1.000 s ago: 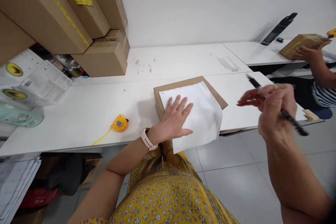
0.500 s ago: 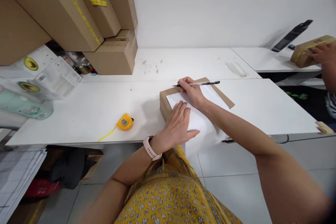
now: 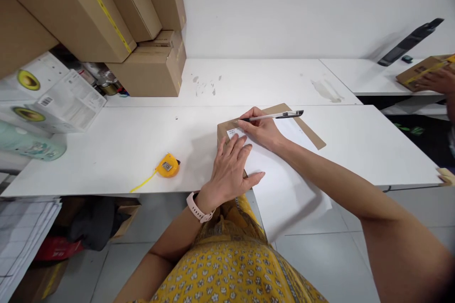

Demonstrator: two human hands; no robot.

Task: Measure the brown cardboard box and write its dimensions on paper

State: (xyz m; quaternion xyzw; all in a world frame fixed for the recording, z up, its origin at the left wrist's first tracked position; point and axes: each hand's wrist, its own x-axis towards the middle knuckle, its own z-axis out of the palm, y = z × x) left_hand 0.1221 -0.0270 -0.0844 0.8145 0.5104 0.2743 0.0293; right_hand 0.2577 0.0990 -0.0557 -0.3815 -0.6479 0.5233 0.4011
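A white sheet of paper [image 3: 280, 184] lies over a small cardboard box [image 3: 227, 128] and hangs past the table's front edge. Small handwriting shows at its top left corner. My left hand [image 3: 231, 168] rests flat on the paper's left side, fingers spread. In my right hand [image 3: 263, 128] is a clear pen [image 3: 280, 115] with a black cap on its back end; its tip is down near the written corner. Whether the tip touches the paper is hard to tell. A yellow tape measure [image 3: 168, 165] lies left of the box, its blade partly out.
Cardboard boxes [image 3: 145, 73] are stacked at the back left, beside white avocado-printed boxes [image 3: 64, 97] and a mint green bottle [image 3: 31, 142]. At the far right, another person's hand [image 3: 439, 80] is on a taped box [image 3: 415, 75]. A black bottle-like object [image 3: 410, 42] leans on the wall.
My right hand and the pen tip have come down closer to the paper. My left hand has shifted slightly left with fingers more spread. More paper hangs in view.
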